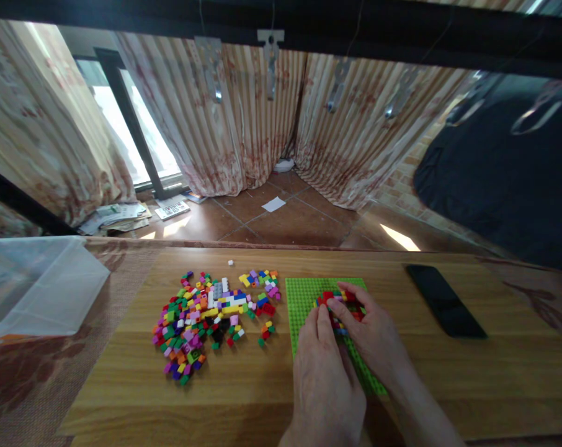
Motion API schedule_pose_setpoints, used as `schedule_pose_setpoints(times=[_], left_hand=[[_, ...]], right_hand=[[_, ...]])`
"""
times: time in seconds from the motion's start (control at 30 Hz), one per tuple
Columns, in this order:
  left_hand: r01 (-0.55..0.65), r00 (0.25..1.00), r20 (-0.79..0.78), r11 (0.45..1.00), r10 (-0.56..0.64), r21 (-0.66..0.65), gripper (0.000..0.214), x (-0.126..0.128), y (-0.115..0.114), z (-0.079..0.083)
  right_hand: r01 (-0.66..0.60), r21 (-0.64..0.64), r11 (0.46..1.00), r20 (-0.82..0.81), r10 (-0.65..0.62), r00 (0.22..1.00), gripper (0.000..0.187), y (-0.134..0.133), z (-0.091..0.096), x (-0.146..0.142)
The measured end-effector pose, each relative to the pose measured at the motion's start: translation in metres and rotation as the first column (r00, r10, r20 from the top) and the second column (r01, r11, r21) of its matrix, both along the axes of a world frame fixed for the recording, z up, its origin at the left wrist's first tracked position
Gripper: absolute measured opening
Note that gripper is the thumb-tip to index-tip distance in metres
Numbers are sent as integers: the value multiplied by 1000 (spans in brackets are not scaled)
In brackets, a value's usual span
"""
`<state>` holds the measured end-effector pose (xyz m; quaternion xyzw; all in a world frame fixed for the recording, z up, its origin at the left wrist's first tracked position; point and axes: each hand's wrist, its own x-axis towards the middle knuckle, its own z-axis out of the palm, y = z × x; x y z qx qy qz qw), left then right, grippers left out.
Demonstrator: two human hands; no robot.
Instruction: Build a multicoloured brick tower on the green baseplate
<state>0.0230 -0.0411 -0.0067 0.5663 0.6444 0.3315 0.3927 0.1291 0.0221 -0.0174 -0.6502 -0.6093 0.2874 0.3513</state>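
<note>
A green baseplate [302, 297] lies on the wooden table, with a small build of red, yellow and other coloured bricks [330, 297] standing on it. My left hand [325, 366] rests on the plate, its fingers stretched forward onto the near side of the build. Beside it, my right hand [371, 332] has its fingers curled round the build's right side and pressed on its top. Whether either hand holds a loose brick is hidden. A heap of loose small bricks [209, 316] in many colours lies left of the plate.
A black phone [443, 301] lies flat at the right of the table. A clear plastic tub [34, 285] stands at the far left. One white brick [231, 262] sits alone near the far edge. Beyond the table are tiled floor, curtains and papers.
</note>
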Motion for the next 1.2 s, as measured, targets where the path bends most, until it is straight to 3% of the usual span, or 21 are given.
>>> schedule_pose_setpoints(times=[0.37,0.87,1.2], left_hand=[[-11,1000,-1,1000,11,26,64,3,-2,-6],[36,999,28,996,-34,-86,71,-2,-2,15],[43,998,63,977,-31,-208,78,-1,-3,24]], right_hand=[[-28,7,1000,0,28,1000,50,0,-3,1],[-16,-14,1000,35,16,999,52,5,-6,7],[42,-105,994,33,-39,999,58,6,-4,12]])
